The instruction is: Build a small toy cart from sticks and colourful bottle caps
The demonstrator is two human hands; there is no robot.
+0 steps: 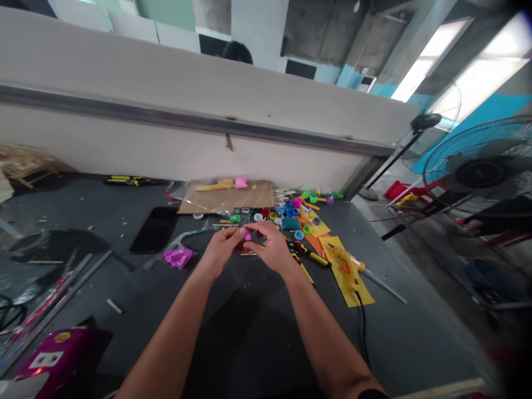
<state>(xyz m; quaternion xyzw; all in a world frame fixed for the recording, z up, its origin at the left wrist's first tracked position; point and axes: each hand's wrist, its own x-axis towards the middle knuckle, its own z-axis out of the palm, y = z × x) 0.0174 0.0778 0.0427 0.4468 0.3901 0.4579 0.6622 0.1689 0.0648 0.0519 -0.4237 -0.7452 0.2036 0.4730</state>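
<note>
Over the middle of the dark table, both my hands are close together around a small pink lump (247, 236) that looks like modelling clay. My left hand (223, 250) pinches its left side between thumb and fingertips. With fingers curled, my right hand (273, 247) grips it from the right. The fingers cover part of the lump. Left of my left hand lies a bright purple lump of clay (178, 256) in clear plastic wrap. Beyond my hands are several bottle caps, among them a white cap (258, 217) and a light blue cap (298, 235).
A black phone (153, 230) lies to the left. On the right, a yellow glue gun (348, 266) rests on yellow paper (361, 297), near yellow-and-black pliers (313, 255). Cardboard (233, 200) lies at the back below a white partition (187, 144). A purple device (54, 354) sits front left.
</note>
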